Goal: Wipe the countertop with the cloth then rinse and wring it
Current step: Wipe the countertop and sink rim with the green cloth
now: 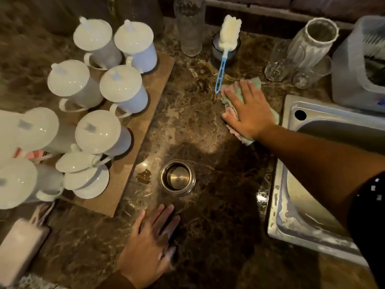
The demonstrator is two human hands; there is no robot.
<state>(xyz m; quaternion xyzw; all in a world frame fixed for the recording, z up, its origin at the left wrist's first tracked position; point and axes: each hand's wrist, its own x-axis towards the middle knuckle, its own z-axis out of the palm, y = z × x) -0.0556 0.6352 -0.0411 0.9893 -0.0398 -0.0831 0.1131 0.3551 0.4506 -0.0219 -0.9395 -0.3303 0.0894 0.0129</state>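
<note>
Flat beneath right hand (251,110), crumpled green-pink cloth (233,109).

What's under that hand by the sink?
A green and pink cloth lies under the right hand, pressed flat on the countertop. Its edges stick out around the fingers. The cloth's middle and the counter beneath it are covered, so they can't be seen.

A single wide-angle view from the person's head looks steeply down and forward, close over the dark brown marbled stone desk (200,126). The stainless steel sink (291,222) fills its right edge, curved by the lens.
</note>
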